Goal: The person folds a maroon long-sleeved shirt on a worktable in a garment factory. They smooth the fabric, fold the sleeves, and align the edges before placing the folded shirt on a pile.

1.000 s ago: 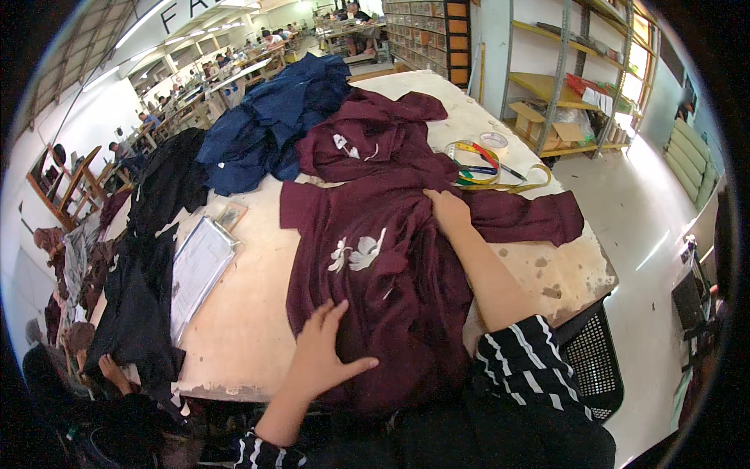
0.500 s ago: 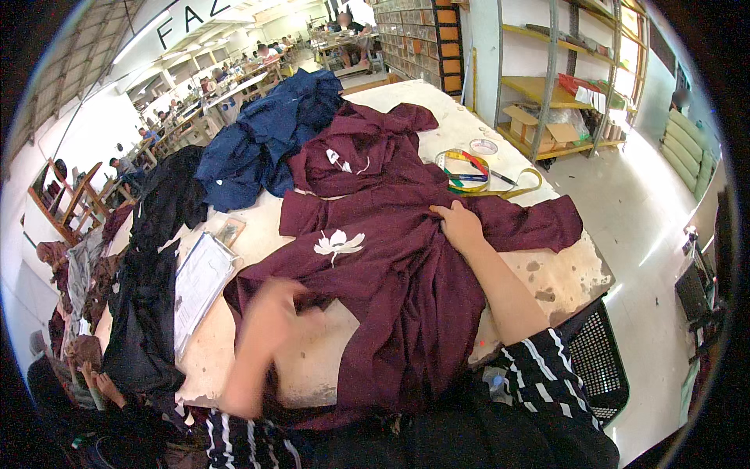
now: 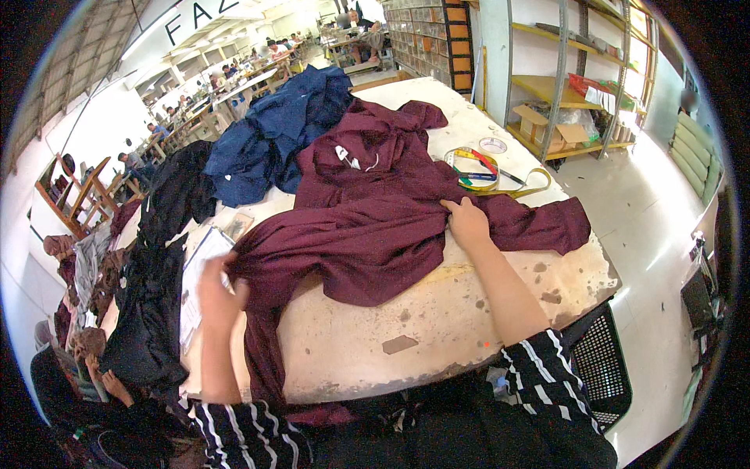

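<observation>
A maroon garment (image 3: 367, 242) lies crumpled across the table, its near part drawn out sideways between my hands. My right hand (image 3: 470, 225) is closed on its cloth near the right sleeve, thumb and finger pinching a fold. At the garment's left end, my left hand (image 3: 221, 297) is closed on the edge; motion smears it a little. One narrow strip of the cloth hangs down over the front table edge. A small white motif shows on the bunched far part. Beyond my right hand lie a coiled tape measure (image 3: 478, 173), pens and a tape roll (image 3: 493, 145).
Blue cloth (image 3: 285, 129) and black cloth (image 3: 152, 289) are heaped at the table's left side, beside white papers (image 3: 199, 270). A black perforated crate (image 3: 598, 363) stands by the front right corner. Metal shelves (image 3: 562, 86) rise behind. Another person's hands (image 3: 109, 381) are at lower left.
My left hand has moved left with the garment's edge. The near cloth has swung up off the front table area, and the large white flower is now hidden. My right hand stays nearly in place.
</observation>
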Motion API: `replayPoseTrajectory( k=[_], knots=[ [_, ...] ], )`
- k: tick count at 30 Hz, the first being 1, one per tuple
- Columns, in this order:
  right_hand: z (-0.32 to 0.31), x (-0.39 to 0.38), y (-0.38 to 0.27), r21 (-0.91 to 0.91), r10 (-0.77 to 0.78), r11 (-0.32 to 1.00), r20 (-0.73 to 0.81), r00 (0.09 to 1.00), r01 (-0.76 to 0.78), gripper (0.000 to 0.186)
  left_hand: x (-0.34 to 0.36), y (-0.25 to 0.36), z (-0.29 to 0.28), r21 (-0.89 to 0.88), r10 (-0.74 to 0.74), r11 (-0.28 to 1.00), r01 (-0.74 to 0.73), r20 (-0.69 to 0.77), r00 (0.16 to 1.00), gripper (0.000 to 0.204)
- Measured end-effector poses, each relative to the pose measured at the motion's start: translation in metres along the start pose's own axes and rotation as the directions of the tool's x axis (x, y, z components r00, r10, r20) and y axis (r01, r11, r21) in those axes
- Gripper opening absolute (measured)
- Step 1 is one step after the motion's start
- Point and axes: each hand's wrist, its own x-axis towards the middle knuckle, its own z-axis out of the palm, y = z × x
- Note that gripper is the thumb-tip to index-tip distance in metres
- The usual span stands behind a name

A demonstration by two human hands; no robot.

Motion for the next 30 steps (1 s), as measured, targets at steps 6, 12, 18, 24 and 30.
replayPoseTrajectory(
  k=[6,12,18,24,30],
  knots=[
    [-0.009,-0.005,-0.003,0.005,-0.045,0.999,-0.002,0.999,0.045,0.036,-0.055,0.077,0.064,-0.115,0.123,0.99,-0.083,0.399,0.909,0.038],
    [-0.011,-0.004,-0.004,-0.007,-0.073,0.997,-0.015,0.997,0.073,0.036,-0.047,0.081,0.102,0.018,0.134,0.988,-0.151,0.369,0.92,0.022],
    [-0.003,-0.007,0.004,0.012,-0.115,0.993,-0.036,0.993,0.115,0.034,-0.048,0.065,-0.018,-0.15,-0.195,0.975,0.167,-0.203,0.96,0.008],
    [-0.017,-0.009,-0.005,0.059,-0.125,0.99,-0.005,0.992,0.126,0.034,-0.1,0.003,0.0,0.055,-0.412,0.911,0.409,0.1,0.905,0.021],
    [-0.01,-0.009,0.003,0.041,-0.118,0.992,-0.002,0.993,0.118,0.033,-0.119,0.058,-0.016,0.054,-0.51,0.839,0.541,0.425,0.748,0.033]
  ],
)
